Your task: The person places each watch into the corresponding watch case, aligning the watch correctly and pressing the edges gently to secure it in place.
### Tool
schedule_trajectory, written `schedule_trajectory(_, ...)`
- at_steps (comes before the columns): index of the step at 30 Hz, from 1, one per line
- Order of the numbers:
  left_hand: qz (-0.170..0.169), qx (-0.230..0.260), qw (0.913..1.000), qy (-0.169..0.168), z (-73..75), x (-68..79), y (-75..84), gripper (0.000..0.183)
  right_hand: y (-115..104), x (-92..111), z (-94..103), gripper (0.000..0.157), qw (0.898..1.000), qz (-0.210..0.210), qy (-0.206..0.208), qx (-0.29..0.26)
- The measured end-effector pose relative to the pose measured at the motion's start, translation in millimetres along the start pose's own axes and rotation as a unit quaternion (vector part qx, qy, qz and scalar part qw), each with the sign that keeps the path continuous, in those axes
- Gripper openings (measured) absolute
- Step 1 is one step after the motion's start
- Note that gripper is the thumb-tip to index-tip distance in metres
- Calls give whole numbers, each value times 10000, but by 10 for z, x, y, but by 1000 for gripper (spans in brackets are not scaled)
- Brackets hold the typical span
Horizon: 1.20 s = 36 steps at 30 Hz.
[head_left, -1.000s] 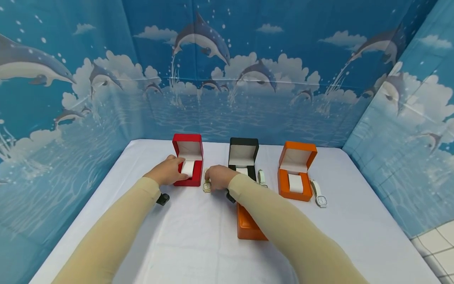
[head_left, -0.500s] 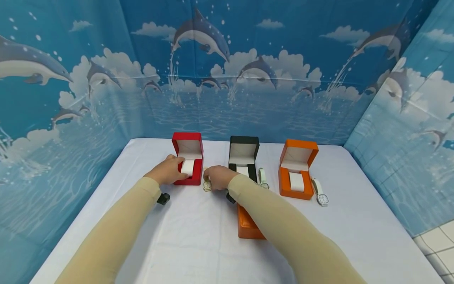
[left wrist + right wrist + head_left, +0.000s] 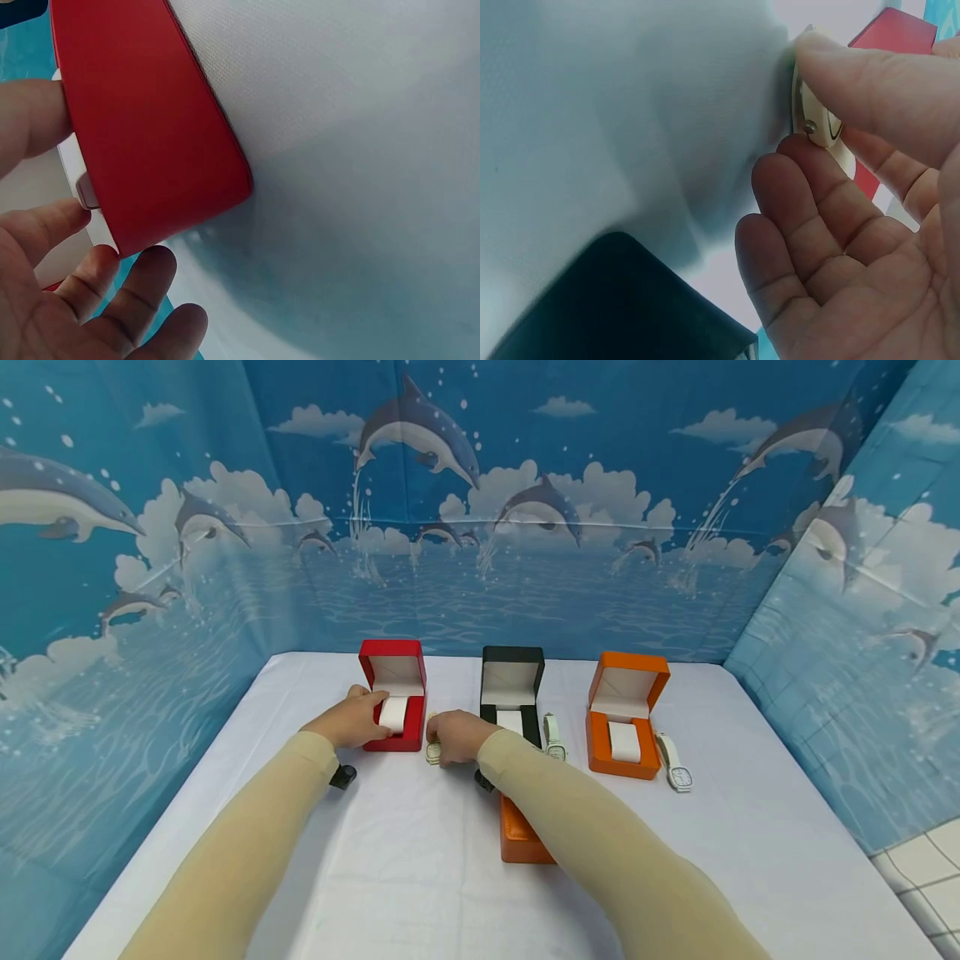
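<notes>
An open red watch box (image 3: 406,739) stands at the left of the row. My left hand (image 3: 347,718) reaches over its near left side, thumb and index finger pinching the white watch cushion (image 3: 393,715) inside; the left wrist view shows these fingers at the cushion's two ends. Just right of that box, my right hand (image 3: 460,735) pinches a gold-toned wristwatch (image 3: 433,753) lying on the cloth. Close up in the right wrist view, the thumb and fingers grip the edges of the watch (image 3: 817,120); part of its strap is hidden.
An open black watch box (image 3: 513,675) and an open orange one (image 3: 622,768) stand to the right, each with a white cushion. Beside them lie two pale wristwatches, one (image 3: 555,739) by each box. A closed orange-brown box (image 3: 525,847) sits partly under the right forearm.
Both hands hold nearly the same places on the cushion and the watch. The head view has shifted slightly.
</notes>
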<state>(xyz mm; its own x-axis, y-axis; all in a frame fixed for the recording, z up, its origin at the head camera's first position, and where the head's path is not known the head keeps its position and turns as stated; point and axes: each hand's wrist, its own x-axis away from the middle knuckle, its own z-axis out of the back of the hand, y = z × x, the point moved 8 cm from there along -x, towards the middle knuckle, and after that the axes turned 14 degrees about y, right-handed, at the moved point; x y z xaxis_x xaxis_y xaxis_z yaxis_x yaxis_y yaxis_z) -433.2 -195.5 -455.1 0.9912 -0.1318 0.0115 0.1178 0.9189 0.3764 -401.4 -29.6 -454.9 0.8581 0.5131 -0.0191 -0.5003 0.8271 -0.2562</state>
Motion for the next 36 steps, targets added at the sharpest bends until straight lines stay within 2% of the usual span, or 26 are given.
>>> schedule_trajectory(17,219,55,9997,29,3,-31,18,85,-15,7,-7,36,9999,-111,-48,-36)
schedule_trajectory(25,157,59,9998,82,-15,-13,17,84,-6,34,-37,29,9995,-190,-151,-183)
schedule_trajectory(32,207,44,9997,90,-15,-38,13,84,44,12,-73,36,9982,-410,-211,-374)
schedule_trajectory(36,151,45,9998,132,5,-38,32,83,60,8,-85,35,9978,-459,-211,-420)
